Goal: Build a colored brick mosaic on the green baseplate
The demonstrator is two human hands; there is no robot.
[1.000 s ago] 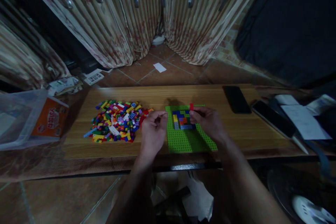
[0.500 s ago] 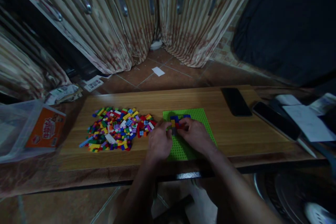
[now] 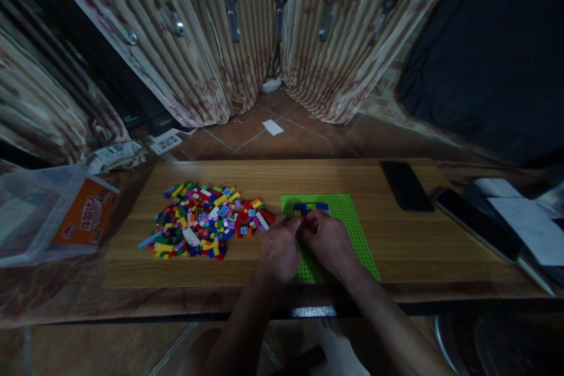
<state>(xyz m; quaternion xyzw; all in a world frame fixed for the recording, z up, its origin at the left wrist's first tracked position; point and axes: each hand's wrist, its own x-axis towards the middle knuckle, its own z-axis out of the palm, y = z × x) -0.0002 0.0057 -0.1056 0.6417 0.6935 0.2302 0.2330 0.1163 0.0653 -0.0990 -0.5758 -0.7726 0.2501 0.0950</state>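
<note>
My left hand (image 3: 281,248) is over the left edge of a green studded baseplate (image 3: 358,238), its fingers bent and closed. What they hold, if anything, is hidden. My right hand (image 3: 329,241) rests over the plate's middle, with thumb and fingers pinched on a small red brick (image 3: 311,224). The fingertips of both hands nearly meet there. Just beyond them, blue bricks (image 3: 322,207) and a yellow brick (image 3: 298,211) sit near the plate's far side. Left of my left hand spreads a pile of loose, many-coloured bricks (image 3: 207,220).
The wooden board (image 3: 247,173) bears the pile and the plate. A black phone (image 3: 406,185) lies at its right, with another dark device (image 3: 476,223) and papers (image 3: 524,226) beyond. At the far left stands a clear plastic box (image 3: 39,220) with an orange label.
The camera view has tilted, so the scene sits lower and further right. My hands have come closer together, and my left fingers have shifted right across the plate, covering more of the bricks.
</note>
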